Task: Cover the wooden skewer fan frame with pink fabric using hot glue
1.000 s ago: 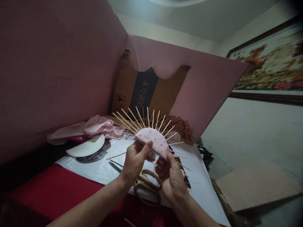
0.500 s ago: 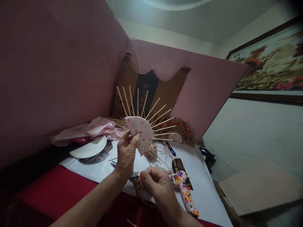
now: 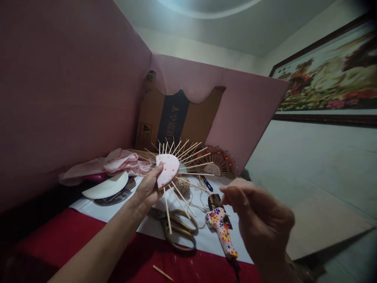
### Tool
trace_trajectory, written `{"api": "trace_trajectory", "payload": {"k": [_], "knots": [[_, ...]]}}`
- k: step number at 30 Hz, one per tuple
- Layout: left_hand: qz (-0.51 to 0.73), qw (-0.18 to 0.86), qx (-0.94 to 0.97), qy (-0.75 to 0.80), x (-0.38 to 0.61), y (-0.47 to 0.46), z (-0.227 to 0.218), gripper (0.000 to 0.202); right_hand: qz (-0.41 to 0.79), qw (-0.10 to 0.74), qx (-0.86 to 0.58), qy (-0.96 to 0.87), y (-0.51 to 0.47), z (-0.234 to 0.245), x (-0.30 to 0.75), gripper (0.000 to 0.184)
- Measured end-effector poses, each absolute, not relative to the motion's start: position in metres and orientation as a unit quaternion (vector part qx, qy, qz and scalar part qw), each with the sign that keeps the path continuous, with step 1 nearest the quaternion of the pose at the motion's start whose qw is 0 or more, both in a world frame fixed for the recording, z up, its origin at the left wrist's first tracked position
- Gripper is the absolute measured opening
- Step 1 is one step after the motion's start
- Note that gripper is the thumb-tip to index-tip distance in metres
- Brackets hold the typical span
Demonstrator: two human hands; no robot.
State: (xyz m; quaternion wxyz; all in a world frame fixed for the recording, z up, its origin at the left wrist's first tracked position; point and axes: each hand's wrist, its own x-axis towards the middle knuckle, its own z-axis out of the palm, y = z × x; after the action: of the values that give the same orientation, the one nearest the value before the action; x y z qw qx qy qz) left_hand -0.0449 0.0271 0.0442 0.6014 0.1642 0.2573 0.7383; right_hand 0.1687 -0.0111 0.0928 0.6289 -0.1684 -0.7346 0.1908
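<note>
My left hand (image 3: 149, 185) grips a half-round piece (image 3: 170, 168) covered in pale pink cloth with red spots, thumb on its face. Thin wooden sticks (image 3: 196, 173) fan out from its curved edge, some pointing down towards me. On the right, my raised right hand (image 3: 259, 214) is closed in a pinch, apart from the piece; whatever its fingertips hold, if anything, is too small to make out. Below the piece lie scissors (image 3: 180, 234) with large handles. A flower-patterned glue gun (image 3: 221, 232) rests between the scissors and my right hand.
Behind the held piece sit a ball of twine (image 3: 183, 186) and a blue cutter (image 3: 207, 184). A finished-looking fan (image 3: 228, 160) leans at the back. White half-discs (image 3: 107, 186) and pink cloth (image 3: 123, 161) lie left. One short stick (image 3: 162, 272) is on the red cloth.
My left hand has lowered and tilted the piece, so more sticks show, some pointing down. My right hand has moved from over the scissors up and right, uncovering their handles.
</note>
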Motion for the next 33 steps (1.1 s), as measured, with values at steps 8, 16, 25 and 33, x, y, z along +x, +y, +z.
{"api": "trace_trajectory", "payload": {"k": [8,16,25,33], "knots": [[0.666,0.684,0.16,0.251,-0.038,0.026,0.036,0.017,0.253,0.691,-0.152,-0.66,-0.019,0.1,0.174,0.01],[0.628,0.71,0.215,0.235,-0.033,0.031,0.026,0.027,0.483,0.556,-0.269,-0.621,0.045,0.068,0.154,0.027],[0.679,0.653,0.194,0.274,-0.019,0.026,0.033,0.026,0.482,0.429,-0.289,-0.707,0.047,0.045,0.135,0.022],[0.781,0.525,0.158,0.299,-0.02,0.028,0.032,0.013,0.591,0.543,-0.333,-0.494,0.085,0.03,0.143,0.03]]}}
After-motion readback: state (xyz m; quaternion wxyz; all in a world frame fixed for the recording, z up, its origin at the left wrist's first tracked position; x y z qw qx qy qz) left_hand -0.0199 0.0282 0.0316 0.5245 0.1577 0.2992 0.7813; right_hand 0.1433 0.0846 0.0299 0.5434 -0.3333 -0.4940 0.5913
